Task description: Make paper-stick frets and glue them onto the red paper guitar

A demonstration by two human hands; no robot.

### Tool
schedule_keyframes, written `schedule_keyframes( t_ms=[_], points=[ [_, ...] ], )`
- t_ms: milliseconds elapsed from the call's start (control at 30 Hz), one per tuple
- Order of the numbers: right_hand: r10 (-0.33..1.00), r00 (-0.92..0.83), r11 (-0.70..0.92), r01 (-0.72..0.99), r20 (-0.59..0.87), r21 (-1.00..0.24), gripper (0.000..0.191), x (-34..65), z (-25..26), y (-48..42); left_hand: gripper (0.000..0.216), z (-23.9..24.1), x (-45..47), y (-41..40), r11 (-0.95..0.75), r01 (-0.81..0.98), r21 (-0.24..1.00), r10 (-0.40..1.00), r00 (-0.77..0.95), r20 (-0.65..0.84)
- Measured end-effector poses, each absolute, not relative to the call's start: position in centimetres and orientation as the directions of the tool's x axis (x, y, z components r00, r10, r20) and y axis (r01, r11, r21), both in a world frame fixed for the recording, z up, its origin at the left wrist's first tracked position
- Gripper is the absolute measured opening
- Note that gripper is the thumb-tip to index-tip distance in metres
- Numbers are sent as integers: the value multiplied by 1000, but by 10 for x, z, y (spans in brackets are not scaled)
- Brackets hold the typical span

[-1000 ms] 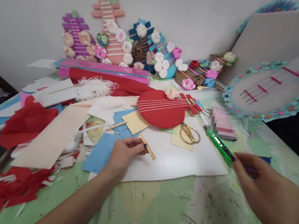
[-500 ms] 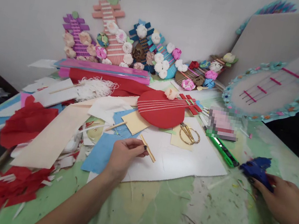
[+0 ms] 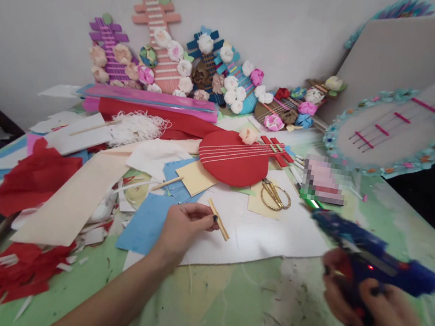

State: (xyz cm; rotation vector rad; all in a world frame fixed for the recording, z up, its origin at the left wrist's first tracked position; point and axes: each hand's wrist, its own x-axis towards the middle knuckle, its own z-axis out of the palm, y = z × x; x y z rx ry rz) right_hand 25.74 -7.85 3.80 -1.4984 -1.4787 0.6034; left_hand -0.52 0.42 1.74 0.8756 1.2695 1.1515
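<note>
My left hand [image 3: 186, 226] pinches a thin yellowish strip [image 3: 218, 219], like a small stick, over a white board [image 3: 259, 237]. In my right hand [image 3: 375, 317] is a blue hot glue gun [image 3: 377, 256], lifted off the table with its nozzle pointing left and a small red light showing; it is somewhat blurred. Beyond my left hand lies a red lute-shaped craft piece [image 3: 234, 163] with white strings and a cream paper flower. Gold-handled scissors [image 3: 276, 196] rest beside it on a yellow paper square. The glue gun hides most of a green utility knife [image 3: 313, 201].
Decorated paper instruments [image 3: 168, 60] lean along the wall. A large flower-edged lute shape [image 3: 397, 137] stands at the right. Red crepe paper [image 3: 37, 177], a cream strip [image 3: 74, 197], white shredded paper [image 3: 139, 130] and blue sheets [image 3: 143, 220] cover the left side.
My right hand has raised the glue gun from the table's right side and turned it, so its nozzle now covers much of the knife. My left hand stays nearly still with the strip.
</note>
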Motion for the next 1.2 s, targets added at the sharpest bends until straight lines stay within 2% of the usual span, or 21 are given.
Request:
schedule_keyframes(
  t_ms=[33, 100, 167, 467, 933, 1200],
  points=[
    [993, 74, 66, 295, 92, -953, 39, 243, 34, -77, 6, 17, -5, 4, 235, -149, 961, 968, -58, -246],
    [995, -76, -61, -2, -61, -998, 34, 214, 29, -74, 5, 18, -4, 3, 229, -140, 963, 971, -40, -237],
    [983, -141, -132, -78, -120, -988, 33, 190, 27, -70, 5, 18, -3, 2, 228, -143, 963, 971, -38, -235],
    [972, -142, -182, 39, -185, -983, 35, 165, 23, -59, 4, 22, -4, 1, 207, -166, 964, 978, 8, -209],
    [961, -141, -225, 105, -238, -969, 40, 165, 14, -62, 5, 18, -4, 2, 201, -195, 960, 979, 65, -192],
    [965, -84, -231, 176, -248, -957, 40, 164, 12, -65, 5, 20, -5, 1, 204, -208, 957, 979, 66, -195]
  ],
)
